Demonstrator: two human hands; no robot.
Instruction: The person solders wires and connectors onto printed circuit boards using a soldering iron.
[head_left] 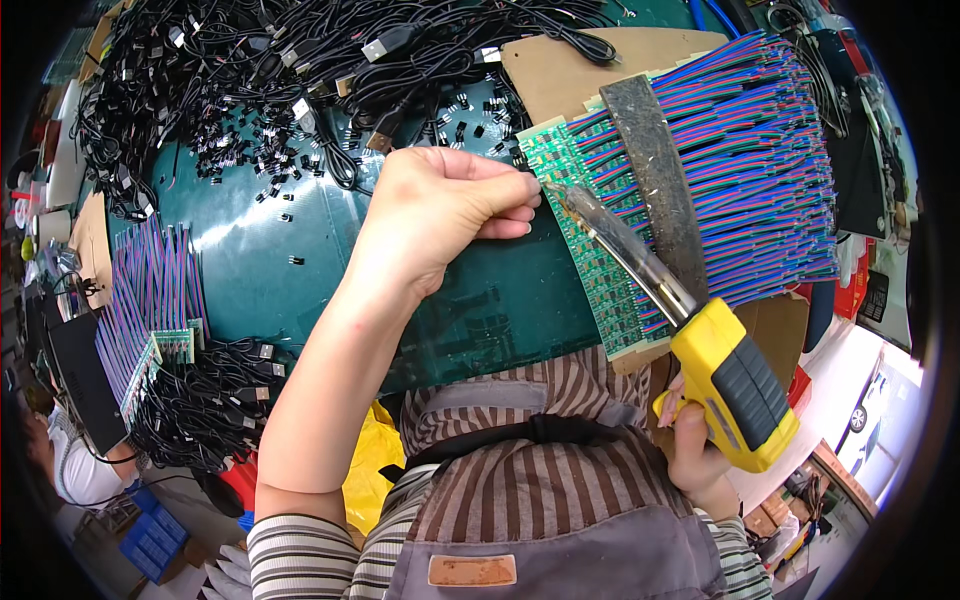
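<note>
My left hand (425, 205) is closed in a pinch at the left edge of a row of small green circuit boards (597, 270); whatever lies between thumb and fingertip is too small or hidden to make out. My right hand (692, 450) is wrapped round the handle of a yellow and black soldering gun (715, 370). Its metal tip points up and left, meeting the boards close to my left fingertips. Ribbons of red, blue, green and black wires (755, 170) run right from the boards. Across them lies a flat dark metal bar (655, 170).
Black cables with USB plugs (390, 45) are heaped at the back left, beside scattered small black connectors (275, 165) on the green table (480, 310). More wired boards (175, 345) and coiled cables (200, 410) lie at left. Brown cardboard (560, 75) sits behind the boards.
</note>
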